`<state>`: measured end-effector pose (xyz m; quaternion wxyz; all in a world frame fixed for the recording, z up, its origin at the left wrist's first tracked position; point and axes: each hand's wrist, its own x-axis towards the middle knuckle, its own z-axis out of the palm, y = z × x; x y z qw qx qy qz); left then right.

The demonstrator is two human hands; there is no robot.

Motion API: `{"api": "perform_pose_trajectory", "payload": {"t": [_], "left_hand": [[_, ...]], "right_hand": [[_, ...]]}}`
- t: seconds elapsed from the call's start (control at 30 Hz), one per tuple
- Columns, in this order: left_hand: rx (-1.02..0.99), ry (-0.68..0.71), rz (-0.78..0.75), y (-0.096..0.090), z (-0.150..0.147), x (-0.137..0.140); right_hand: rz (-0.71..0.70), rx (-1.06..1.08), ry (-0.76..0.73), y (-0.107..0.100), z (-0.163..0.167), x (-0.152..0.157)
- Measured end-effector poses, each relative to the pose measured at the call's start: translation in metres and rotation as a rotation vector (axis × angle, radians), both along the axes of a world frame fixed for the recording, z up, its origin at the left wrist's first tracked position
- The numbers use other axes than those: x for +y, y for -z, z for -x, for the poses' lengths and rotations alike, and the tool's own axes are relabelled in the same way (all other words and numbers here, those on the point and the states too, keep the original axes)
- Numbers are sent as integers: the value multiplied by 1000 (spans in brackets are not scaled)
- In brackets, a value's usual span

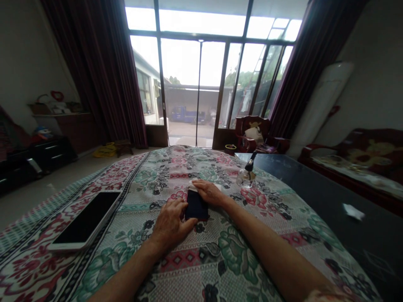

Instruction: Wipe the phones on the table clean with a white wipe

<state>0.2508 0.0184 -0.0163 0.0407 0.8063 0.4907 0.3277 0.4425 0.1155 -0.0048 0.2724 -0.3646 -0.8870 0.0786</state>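
A dark, flat rectangular phone (197,204) lies on the flowered tablecloth (239,251), directly between my two hands. My left hand (171,218) curls round its lower left corner, fingers at the left edge and thumb at the bottom edge. Across its far end, my right hand (208,192) presses a white cloth or tissue (192,183), fingers stretched over it. Part of this white piece shows beyond the knuckles; the rest is hidden under the palm.
A larger white-framed phone or tablet (88,220) lies at left. Beyond my right hand stands a small clear glass jar (245,178) with a black brush-like thing (251,162). A dark glossy table (317,188) adjoins at right, bearing a small white piece (353,212).
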Motion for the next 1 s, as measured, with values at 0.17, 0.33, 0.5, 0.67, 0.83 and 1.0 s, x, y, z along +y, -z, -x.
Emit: {"api": "perform_pose_trajectory", "payload": {"t": [0.17, 0.33, 0.5, 0.67, 0.83, 1.0], "left_hand": [[8, 59, 9, -3, 3, -1], [-70, 91, 14, -3, 4, -1], [-135, 122, 41, -5, 5, -2], [-146, 112, 47, -5, 3, -1], [-140, 46, 22, -3, 1, 0], [-128, 74, 13, -2, 2, 2]], "right_hand": [[-15, 26, 27, 2, -4, -10], [-11, -15, 69, 0, -3, -17], [-1, -50, 142, -4, 1, -23], [18, -20, 99, -5, 9, -25], [38, 21, 18, -1, 13, -16], [0, -34, -101, -1, 17, -14]]}}
